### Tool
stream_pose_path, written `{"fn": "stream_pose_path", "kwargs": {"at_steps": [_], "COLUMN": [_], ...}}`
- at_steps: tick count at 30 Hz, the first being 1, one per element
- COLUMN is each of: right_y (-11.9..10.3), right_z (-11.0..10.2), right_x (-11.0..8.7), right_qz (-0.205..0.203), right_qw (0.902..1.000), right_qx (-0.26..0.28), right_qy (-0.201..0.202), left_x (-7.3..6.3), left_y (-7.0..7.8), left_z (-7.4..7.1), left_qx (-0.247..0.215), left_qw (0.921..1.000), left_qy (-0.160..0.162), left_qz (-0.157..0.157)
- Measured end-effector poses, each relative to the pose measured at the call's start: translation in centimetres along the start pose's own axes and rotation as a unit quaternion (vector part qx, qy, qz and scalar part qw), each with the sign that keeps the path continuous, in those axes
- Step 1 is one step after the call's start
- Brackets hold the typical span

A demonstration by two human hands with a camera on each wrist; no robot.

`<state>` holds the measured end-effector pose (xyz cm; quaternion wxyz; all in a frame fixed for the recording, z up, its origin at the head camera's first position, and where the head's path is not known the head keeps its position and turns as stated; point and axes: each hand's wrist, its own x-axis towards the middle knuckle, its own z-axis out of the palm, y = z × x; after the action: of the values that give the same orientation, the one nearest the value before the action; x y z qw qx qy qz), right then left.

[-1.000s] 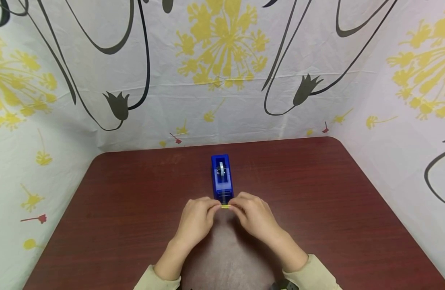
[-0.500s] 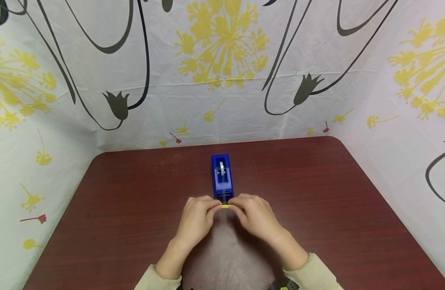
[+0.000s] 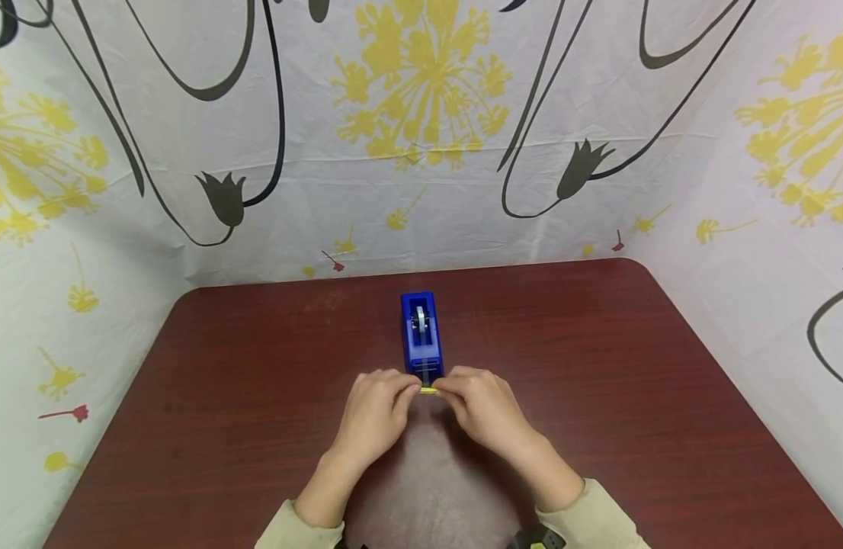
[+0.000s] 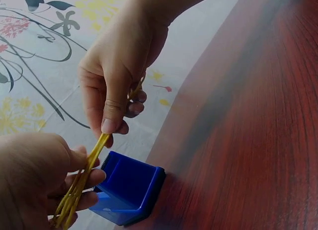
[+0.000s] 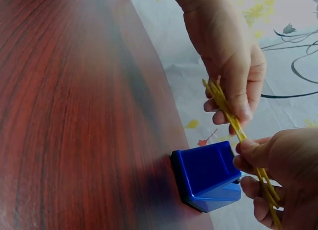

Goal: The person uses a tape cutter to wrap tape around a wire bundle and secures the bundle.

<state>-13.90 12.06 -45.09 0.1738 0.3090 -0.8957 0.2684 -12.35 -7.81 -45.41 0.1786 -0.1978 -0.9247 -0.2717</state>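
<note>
A blue tape dispenser (image 3: 420,335) with a tape roll inside stands on the table, its cutter end toward me. Just in front of that end, my left hand (image 3: 375,412) and my right hand (image 3: 482,408) meet over a bundle of yellow rubber bands (image 3: 428,390). Thumb and fingers of each hand pinch it, leaving a short stretch bare between them. In the left wrist view, loose strands of the rubber bands (image 4: 74,195) run along my left fingers. The right wrist view shows the dispenser's toothed edge (image 5: 231,149) close beside my fingertips.
The dark red wooden table (image 3: 270,343) reaches back to a white cloth (image 3: 291,221) printed with flowers, which hangs behind it and along both sides. A dark object (image 3: 540,538) shows at the bottom edge by my right sleeve (image 3: 589,518).
Both hands stay nearly still in front of the dispenser. My left fingertips have shifted very slightly to the right, and the yellow strands between the hands look closer together.
</note>
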Motion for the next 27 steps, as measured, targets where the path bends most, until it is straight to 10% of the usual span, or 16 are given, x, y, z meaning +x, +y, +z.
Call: {"fn": "stream_pose_path", "kwargs": {"at_steps": [15,27], "right_y": [-0.02,-0.54], "right_z": [0.14,-0.1], "right_x": [-0.01,0.24], "right_qz": [-0.008,0.037], "right_qw": [0.9994,0.9977], "right_qx": [-0.021,-0.044], "right_qy": [0.026,-0.035], "left_x": [0.09,0.0], "left_y": [0.09,0.01], "left_z": [0.05,0.12], "left_qx": [0.021,0.009], "left_qw": [0.9996,0.9999], "left_qy": [-0.01,0.005], "left_qz": [-0.018,-0.008]}}
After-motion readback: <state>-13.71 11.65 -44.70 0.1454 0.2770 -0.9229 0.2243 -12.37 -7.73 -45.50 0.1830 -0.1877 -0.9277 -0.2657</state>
